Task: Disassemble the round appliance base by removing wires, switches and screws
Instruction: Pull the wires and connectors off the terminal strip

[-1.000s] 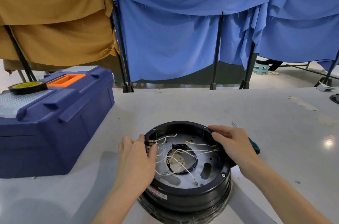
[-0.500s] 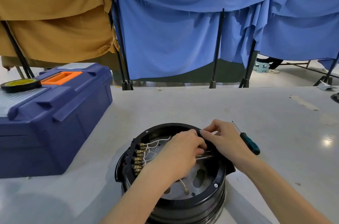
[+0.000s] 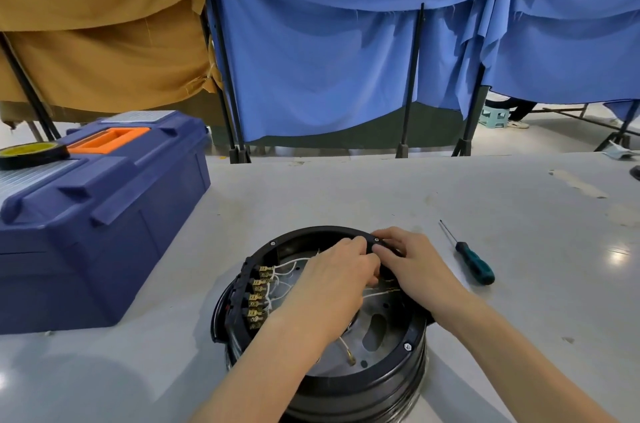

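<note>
- grey table (image 3: 381, 194), blue and tan cloths (image 3: 329, 76) hung behind it.
- round base (image 3: 381, 377): black, open side up, directly under both hands.
- left hand (image 3: 332, 287): fingers curled down inside the far rim, touching the right hand; what they hold is hidden, cannot tell.
- right hand (image 3: 415, 270): fingers and thumb curled on the far rim of the round base.
- white wires (image 3: 280, 270): with brass ends, just left of the left hand.
- screwdriver (image 3: 474, 266): green handle, lying right of the right hand, apart from it.
- blue toolbox (image 3: 104, 232): well left of the left hand.
</note>
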`<state>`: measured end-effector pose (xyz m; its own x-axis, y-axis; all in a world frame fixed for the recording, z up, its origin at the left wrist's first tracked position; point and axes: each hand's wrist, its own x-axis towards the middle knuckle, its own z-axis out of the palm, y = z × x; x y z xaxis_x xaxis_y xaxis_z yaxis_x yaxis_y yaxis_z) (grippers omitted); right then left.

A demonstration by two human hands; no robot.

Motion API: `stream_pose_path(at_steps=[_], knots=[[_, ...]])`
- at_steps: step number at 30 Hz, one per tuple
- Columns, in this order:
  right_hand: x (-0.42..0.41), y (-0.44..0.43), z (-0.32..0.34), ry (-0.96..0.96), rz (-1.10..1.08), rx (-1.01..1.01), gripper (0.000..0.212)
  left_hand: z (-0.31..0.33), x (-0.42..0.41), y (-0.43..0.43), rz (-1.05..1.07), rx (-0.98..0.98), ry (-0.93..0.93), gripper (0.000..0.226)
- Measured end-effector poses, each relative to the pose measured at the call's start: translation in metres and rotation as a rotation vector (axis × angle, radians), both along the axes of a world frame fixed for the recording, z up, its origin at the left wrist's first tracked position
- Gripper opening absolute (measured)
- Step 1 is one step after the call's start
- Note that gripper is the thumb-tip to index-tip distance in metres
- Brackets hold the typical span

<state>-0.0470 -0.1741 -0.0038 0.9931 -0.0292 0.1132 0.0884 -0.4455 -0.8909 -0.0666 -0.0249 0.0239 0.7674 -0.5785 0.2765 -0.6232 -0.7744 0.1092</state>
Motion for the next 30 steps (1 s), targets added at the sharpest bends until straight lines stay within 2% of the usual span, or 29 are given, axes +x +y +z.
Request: stream_pose_path(at_steps=[4, 10, 13, 16, 19, 24, 28, 30], knots=[[-0.004, -0.002, -0.001, -0.040, 0.016, 0.053, 0.019, 0.002, -0.003, -0.003, 0.026, 0.050, -0.017, 0.020], [-0.009, -0.003, -0.002, -0.023, 0.025, 0.242, 0.027, -0.002, -0.004, -0.005, 0.062, 0.174, -0.029, 0.037], [-0.011, -0.002, 0.000, -0.018, 0.039, 0.249, 0.032, 0.001, -0.004, -0.004, 0.054, 0.208, -0.047, 0.033], [-0.011, -0.003, 0.000, -0.001, 0.019, 0.249, 0.022, 0.005, -0.005, -0.005, 0.057, 0.183, -0.022, 0.020], [-0.011, -0.003, 0.000, 0.002, 0.018, 0.261, 0.021, 0.007, -0.006, -0.005, 0.065, 0.152, 0.020, 0.020], [-0.013, -0.002, 0.001, -0.023, 0.025, 0.259, 0.032, 0.005, -0.004, 0.000, 0.087, 0.034, 0.072, 0.015], [-0.016, -0.001, 0.003, -0.036, 0.087, 0.271, 0.042, 0.004, -0.005, 0.011, 0.126, -0.081, 0.132, 0.021], [-0.016, -0.001, 0.003, -0.046, 0.095, 0.276, 0.043, 0.004, -0.008, 0.013, 0.154, -0.113, 0.116, 0.015]])
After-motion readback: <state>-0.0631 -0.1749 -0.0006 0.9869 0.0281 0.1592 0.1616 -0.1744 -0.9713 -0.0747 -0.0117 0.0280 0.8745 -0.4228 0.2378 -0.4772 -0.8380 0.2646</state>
